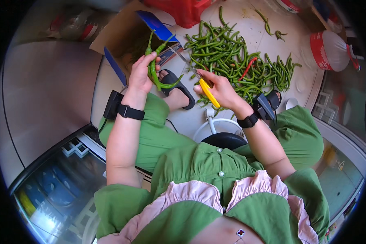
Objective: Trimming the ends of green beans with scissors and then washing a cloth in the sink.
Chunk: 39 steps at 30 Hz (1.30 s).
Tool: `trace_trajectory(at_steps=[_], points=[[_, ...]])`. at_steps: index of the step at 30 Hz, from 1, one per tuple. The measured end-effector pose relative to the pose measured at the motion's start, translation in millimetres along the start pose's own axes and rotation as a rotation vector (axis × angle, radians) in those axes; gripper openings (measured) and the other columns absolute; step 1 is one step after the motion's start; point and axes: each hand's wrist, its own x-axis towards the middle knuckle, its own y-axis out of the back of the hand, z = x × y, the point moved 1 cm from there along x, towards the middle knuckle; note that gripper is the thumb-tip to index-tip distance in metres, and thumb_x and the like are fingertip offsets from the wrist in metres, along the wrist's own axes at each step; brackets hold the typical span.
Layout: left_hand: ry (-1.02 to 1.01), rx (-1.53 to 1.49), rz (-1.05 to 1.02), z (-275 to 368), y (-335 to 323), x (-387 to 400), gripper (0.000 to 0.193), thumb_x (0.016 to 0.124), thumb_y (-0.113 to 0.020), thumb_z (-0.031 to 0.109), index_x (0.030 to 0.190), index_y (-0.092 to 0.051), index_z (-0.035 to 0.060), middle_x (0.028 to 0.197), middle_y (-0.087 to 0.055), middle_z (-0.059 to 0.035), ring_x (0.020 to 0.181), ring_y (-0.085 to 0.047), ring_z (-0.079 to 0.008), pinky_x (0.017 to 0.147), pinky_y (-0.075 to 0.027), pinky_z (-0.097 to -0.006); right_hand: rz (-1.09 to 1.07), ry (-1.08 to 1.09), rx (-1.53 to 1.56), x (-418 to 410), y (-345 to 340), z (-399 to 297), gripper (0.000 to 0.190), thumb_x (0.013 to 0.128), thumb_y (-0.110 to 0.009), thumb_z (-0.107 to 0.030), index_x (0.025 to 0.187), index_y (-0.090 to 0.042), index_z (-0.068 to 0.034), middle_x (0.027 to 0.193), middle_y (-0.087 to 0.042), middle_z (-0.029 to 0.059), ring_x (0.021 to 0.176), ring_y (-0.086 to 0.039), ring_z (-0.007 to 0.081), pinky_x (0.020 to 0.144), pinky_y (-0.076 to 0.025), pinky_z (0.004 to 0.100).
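Note:
My left hand holds a few long green chili peppers, their stem ends pointing up past the thumb and their tips hanging below the fingers. Yellow-handled scissors are gripped in my right hand; their metal blades point up and left, towards the held peppers, and do not clearly touch them. Just beyond the right hand, a large heap of green chili peppers is spread over the tiled floor, with a red chili pepper lying on it.
An open cardboard box with blue flaps stands beyond my left hand. Past the heap is a red plastic stool. A large plastic bottle with a red label is at the right. Glass-fronted cabinets flank me, and a black-topped stool is between my legs.

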Motion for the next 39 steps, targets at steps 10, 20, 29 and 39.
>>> trace_trajectory(at_steps=[10,20,29,39], points=[[0.011,-0.115,0.070,-3,47,-8,0.015,0.076,-0.060,0.016,0.087,-0.056,0.0076,0.070,-0.056,-0.0017,0.052,-0.048,-0.0085,0.042,-0.035,-0.0213,-0.306,-0.029,0.112,60,-27,-28,0.050,0.079,-0.062,-0.029,0.119,-0.048,-0.002,0.058,-0.041,-0.0055,0.052,-0.037,0.0023,0.045,-0.030,0.0193],[-0.025,-0.109,0.200,-5,66,-3,0.014,0.075,-0.061,0.016,0.085,-0.056,0.0071,0.068,-0.055,-0.0010,0.051,-0.047,-0.0074,0.042,-0.035,-0.0207,-0.323,0.036,0.045,90,-58,-16,0.060,0.075,-0.064,-0.040,0.111,-0.050,0.006,0.078,-0.058,0.0065,0.072,-0.053,0.0089,0.064,-0.044,0.0233],[-0.215,0.011,0.339,-3,67,8,0.017,0.077,-0.063,0.022,0.085,-0.058,0.0073,0.076,-0.061,-0.0018,0.054,-0.050,-0.0062,0.043,-0.033,-0.0210,-0.033,0.137,-0.297,105,-66,-2,0.050,0.075,-0.065,-0.039,0.108,-0.054,-0.003,0.056,-0.051,0.0034,0.050,-0.047,0.0105,0.049,-0.041,0.0245],[-0.355,0.336,0.412,-4,64,4,0.025,0.073,-0.065,0.013,0.094,-0.063,-0.0002,0.068,-0.060,-0.0013,0.054,-0.049,-0.0070,0.050,-0.040,-0.0223,-0.124,0.306,-0.352,91,-64,-34,0.069,0.065,-0.064,-0.054,0.110,-0.053,-0.003,0.077,-0.060,0.0209,0.072,-0.060,0.0328,0.065,-0.046,0.0385]])
